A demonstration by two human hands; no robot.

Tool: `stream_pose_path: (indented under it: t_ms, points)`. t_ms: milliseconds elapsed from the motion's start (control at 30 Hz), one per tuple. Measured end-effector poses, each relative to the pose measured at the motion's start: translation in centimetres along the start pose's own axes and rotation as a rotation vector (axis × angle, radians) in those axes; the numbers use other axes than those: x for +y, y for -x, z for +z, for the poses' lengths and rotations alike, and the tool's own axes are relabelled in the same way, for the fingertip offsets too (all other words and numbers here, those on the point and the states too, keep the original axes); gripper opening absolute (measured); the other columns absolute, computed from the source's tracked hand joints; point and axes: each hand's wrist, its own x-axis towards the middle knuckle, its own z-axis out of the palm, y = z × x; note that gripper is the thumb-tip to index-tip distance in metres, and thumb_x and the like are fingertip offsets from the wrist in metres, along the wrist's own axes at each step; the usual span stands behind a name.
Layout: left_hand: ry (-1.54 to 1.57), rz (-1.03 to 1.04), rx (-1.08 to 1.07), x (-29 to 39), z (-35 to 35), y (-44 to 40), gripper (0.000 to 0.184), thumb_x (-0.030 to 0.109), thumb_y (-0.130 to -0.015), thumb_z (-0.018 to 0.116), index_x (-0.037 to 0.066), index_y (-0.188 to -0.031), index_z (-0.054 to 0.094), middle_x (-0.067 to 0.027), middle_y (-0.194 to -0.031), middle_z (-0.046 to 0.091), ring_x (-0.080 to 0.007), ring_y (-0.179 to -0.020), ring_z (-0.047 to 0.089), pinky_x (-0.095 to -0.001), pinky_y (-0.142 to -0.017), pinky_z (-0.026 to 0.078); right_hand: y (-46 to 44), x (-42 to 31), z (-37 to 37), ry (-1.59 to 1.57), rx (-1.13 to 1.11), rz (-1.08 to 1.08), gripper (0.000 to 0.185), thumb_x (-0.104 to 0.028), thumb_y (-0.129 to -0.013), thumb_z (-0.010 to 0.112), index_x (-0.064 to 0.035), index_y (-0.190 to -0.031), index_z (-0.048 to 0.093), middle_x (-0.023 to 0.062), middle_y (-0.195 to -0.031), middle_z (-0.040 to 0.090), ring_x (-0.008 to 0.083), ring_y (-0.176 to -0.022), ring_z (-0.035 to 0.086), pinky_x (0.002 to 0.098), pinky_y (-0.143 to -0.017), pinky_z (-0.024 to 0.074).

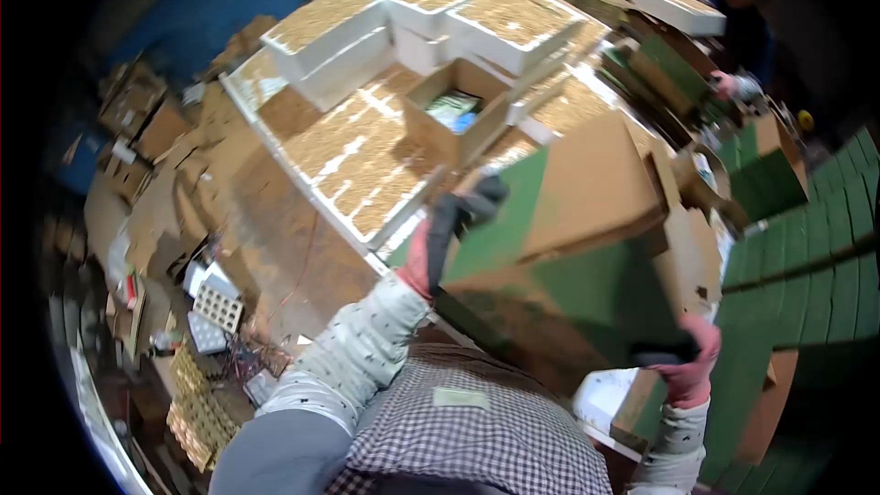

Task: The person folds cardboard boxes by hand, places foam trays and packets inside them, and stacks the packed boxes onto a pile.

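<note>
A large brown and green cardboard box (591, 188) is tilted in front of my body, held between both hands. My left hand (449, 234), in a pink glove with dark fingers, grips the box's left edge. At the lower right corner, my right hand (683, 357) in a matching glove is closed on the same box; its fingertips are dark and slightly blurred. Beyond the box is a smaller open carton (458, 115) with green and blue packets inside. It stands on blocks with tan grainy tops and white sides (357, 151).
Stacked white-sided blocks (518, 18) rise at the back. A co-worker (733, 0) at the upper right has a gloved hand by green and brown boxes (674, 69). Green stacked boxes (816, 266) line the right. Cardboard scraps and egg trays (218, 307) litter the left floor.
</note>
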Motion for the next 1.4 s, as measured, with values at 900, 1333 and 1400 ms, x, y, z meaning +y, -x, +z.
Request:
stream_pose_path:
  t_ms: [900,1333,1400]
  points:
    - [-0.983,-1.213,0.709,-19.1,-14.6,10.5,0.062,0.034,-0.096,0.04,0.005,-0.144,0.014,-0.0275,-0.147,0.011,-0.0451,-0.135,0.014,-0.0523,-0.109,0.013,-0.1,3.0,7.6,0.507,-0.738,0.01,0.033,-0.03,-0.056,0.078,-0.0173,-0.085,0.068,0.0001,-0.08,0.065,0.0205,-0.076,0.061,0.0344,-0.072,0.0462]
    - [0.497,-0.657,1.102,-7.3,-15.3,11.1,0.04,0.014,-0.076,0.062,0.006,-0.114,0.054,-0.0059,-0.097,0.058,-0.0199,-0.096,0.054,-0.0339,-0.08,0.045,0.3,3.0,7.0,0.501,-0.74,0.006,0.037,-0.031,-0.059,0.077,-0.0189,-0.092,0.066,0.0006,-0.085,0.066,0.0207,-0.081,0.062,0.0331,-0.075,0.0472]
    - [0.403,-0.569,1.05,-3.5,-15.2,12.6,0.032,0.018,-0.078,0.059,0.003,-0.106,0.058,-0.0073,-0.101,0.058,-0.0205,-0.096,0.055,-0.0329,-0.082,0.044,0.5,3.1,6.9,0.481,-0.69,-0.006,0.039,-0.031,-0.059,0.077,-0.0191,-0.094,0.066,0.0006,-0.086,0.066,0.0205,-0.082,0.062,0.0332,-0.076,0.0471]
